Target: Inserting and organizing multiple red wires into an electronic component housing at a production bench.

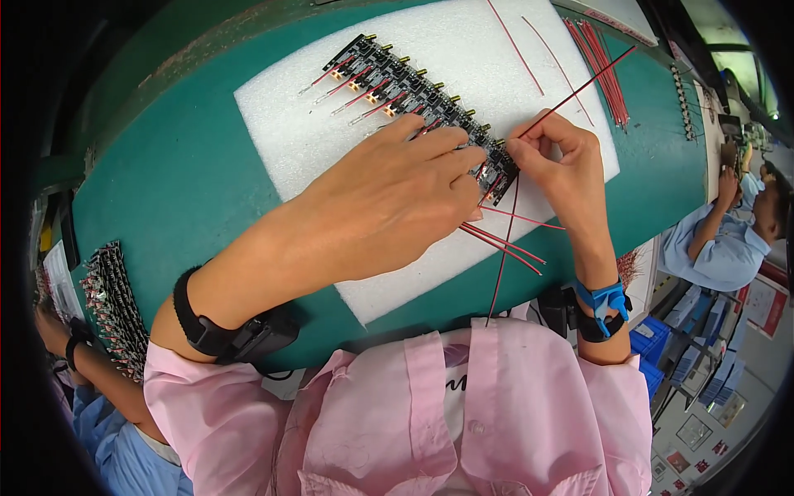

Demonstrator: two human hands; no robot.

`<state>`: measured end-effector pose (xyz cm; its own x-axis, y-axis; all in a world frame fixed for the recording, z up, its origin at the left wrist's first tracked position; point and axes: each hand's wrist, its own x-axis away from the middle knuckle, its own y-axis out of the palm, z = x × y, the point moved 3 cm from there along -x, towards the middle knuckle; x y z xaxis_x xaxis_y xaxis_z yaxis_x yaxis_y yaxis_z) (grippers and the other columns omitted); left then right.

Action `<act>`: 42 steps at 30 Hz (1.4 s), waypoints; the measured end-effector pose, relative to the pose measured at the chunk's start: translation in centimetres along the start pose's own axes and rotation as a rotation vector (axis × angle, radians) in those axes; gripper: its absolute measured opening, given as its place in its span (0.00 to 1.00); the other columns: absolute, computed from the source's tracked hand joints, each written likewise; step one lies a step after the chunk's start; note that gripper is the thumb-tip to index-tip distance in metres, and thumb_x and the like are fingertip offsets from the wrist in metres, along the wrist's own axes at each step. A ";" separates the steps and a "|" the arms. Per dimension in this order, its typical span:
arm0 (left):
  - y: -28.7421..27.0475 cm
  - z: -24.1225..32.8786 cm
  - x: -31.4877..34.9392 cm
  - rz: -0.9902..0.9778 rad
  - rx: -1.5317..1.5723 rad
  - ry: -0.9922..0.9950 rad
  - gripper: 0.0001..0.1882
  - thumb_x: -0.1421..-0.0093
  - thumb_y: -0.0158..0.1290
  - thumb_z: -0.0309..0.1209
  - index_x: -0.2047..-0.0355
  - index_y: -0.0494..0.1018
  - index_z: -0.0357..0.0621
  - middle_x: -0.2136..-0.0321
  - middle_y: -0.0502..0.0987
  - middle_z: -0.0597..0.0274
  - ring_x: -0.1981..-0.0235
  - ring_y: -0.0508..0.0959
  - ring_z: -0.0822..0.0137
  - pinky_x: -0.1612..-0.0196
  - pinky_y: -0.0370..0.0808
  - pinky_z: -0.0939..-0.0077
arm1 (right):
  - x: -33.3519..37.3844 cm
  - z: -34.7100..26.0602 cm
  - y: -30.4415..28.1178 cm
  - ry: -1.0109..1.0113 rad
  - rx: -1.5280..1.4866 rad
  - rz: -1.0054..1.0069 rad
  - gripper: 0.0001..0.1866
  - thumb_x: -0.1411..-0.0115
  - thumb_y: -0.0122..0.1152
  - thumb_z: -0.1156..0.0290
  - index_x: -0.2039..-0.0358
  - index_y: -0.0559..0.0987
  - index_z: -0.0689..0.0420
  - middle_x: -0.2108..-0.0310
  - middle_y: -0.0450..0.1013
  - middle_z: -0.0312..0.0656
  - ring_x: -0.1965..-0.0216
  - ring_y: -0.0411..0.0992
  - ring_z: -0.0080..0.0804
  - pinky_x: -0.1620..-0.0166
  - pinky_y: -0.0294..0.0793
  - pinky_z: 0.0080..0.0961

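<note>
A row of black circuit boards [405, 78] with brass-coloured connectors lies slantwise on a white foam sheet [331, 157]. Short red wires stick out along its near side. My left hand [397, 182] rests over the row's near right part, fingers curled and touching the boards. Several loose red wires [504, 242] come out from under its palm, held there. At the row's right end, my right hand [562, 153] pinches a long red-and-black wire [591, 80] between thumb and forefinger. A dark wire [503, 256] hangs down below that hand toward my shirt. The pinched wire's end is hidden by my fingers.
The foam lies on a green table mat [190, 182]. Two single red wires lie on the foam's far part, and a bundle of red wires [600, 70] beyond it. Stacked boards [116, 306] stand at left. Other people sit at left and right [719, 240].
</note>
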<state>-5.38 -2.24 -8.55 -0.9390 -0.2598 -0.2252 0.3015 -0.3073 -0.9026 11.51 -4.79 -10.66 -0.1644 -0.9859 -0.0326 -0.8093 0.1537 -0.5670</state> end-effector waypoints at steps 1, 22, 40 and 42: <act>0.1 0.0 0.0 0.004 -0.003 -0.003 0.09 0.54 0.51 0.29 0.80 0.66 0.35 0.60 0.70 0.52 0.56 0.67 0.57 0.59 0.63 0.67 | 0.0 0.0 0.0 0.012 0.004 -0.003 0.04 0.58 0.56 0.76 0.83 0.72 0.62 0.85 0.63 0.28 0.80 0.57 0.13 0.76 0.54 0.12; -2.8 -0.2 -1.9 0.368 0.409 -0.228 0.03 0.53 0.47 0.23 0.79 0.66 0.37 0.78 0.71 0.53 0.78 0.71 0.55 0.78 0.66 0.68 | 0.1 -1.6 -2.4 0.169 -0.322 -0.028 0.04 0.57 0.54 0.77 0.83 0.72 0.64 0.81 0.66 0.32 0.78 0.60 0.14 0.75 0.57 0.12; -0.2 -2.2 -6.3 0.381 0.312 -0.325 0.02 0.52 0.46 0.21 0.76 0.64 0.37 0.87 0.68 0.54 0.85 0.68 0.56 0.82 0.63 0.68 | -1.4 1.5 -3.1 0.017 -0.090 0.092 0.06 0.62 0.55 0.76 0.86 0.69 0.65 0.89 0.60 0.36 0.85 0.57 0.19 0.81 0.57 0.18; -0.2 -2.3 -5.9 0.371 0.281 -0.293 0.02 0.51 0.46 0.22 0.74 0.65 0.38 0.89 0.67 0.59 0.87 0.67 0.66 0.82 0.61 0.76 | -1.2 1.2 -2.8 0.017 -0.120 0.087 0.06 0.62 0.55 0.76 0.86 0.68 0.65 0.90 0.60 0.35 0.85 0.56 0.19 0.81 0.57 0.18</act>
<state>-0.29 1.50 -7.91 -0.6883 -0.6286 -0.3620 0.6737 -0.3689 -0.6403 14.66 -4.10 -10.05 -0.2457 -0.9673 -0.0632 -0.8531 0.2467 -0.4597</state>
